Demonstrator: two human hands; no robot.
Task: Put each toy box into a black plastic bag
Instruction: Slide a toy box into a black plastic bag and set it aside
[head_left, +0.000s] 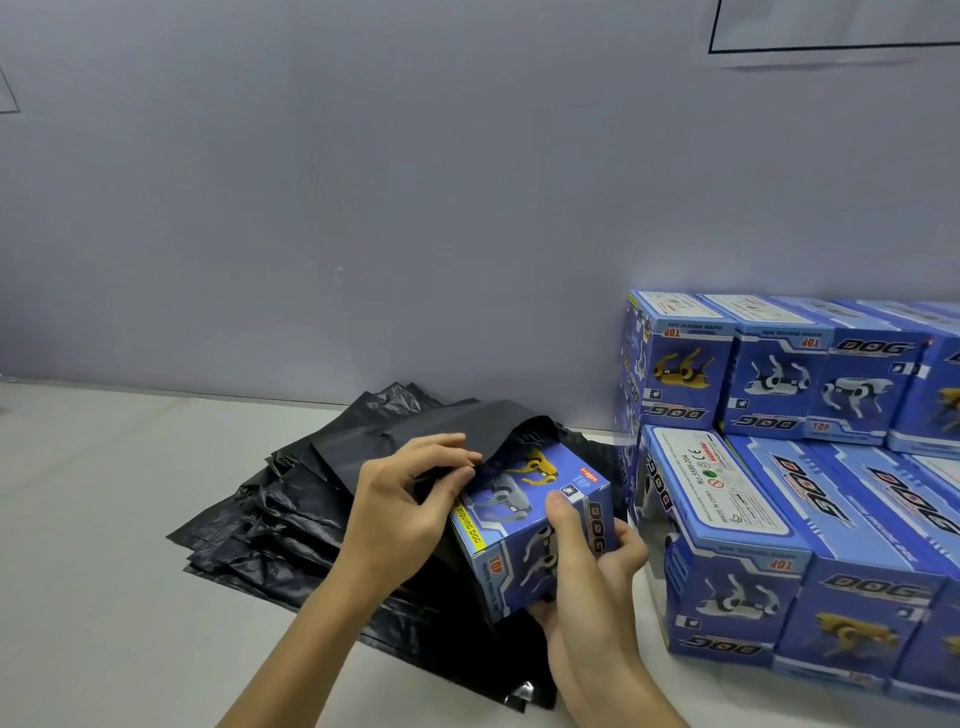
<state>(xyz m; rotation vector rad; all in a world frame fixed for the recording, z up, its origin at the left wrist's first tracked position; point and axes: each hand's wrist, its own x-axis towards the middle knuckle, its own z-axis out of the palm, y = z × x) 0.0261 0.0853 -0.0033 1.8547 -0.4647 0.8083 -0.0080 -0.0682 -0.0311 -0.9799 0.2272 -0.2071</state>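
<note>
1. step in hand, as i judge it: bagging one toy box (524, 525). its far end is already under the lifted mouth of the top black bag (441, 431), while the near end still sticks out toward 6 o'clock.
2. the left hand (410, 499) pinches the upper lip of that bag between thumb and fingertips, holding the film up and over the box's far left edge.
3. the right hand (587, 587) grips the toy box from its near right corner, thumb on the top face, fingers wrapped underneath.
4. the box sits tilted on the pile of black bags (270, 525), which spreads out toward 9 o'clock on the white table (104, 597).
5. at 3 o'clock, well clear of the hands, stands the stack of unbagged toy boxes (810, 519) against the grey wall (363, 208), so most of the task looks to be still ahead.
6. next move, by my reckoning: push the box toward 12 o'clock, deeper into the mouth, while the left hand draws the lip back toward 6 o'clock; the thin film may snag on the box's corners.
</note>
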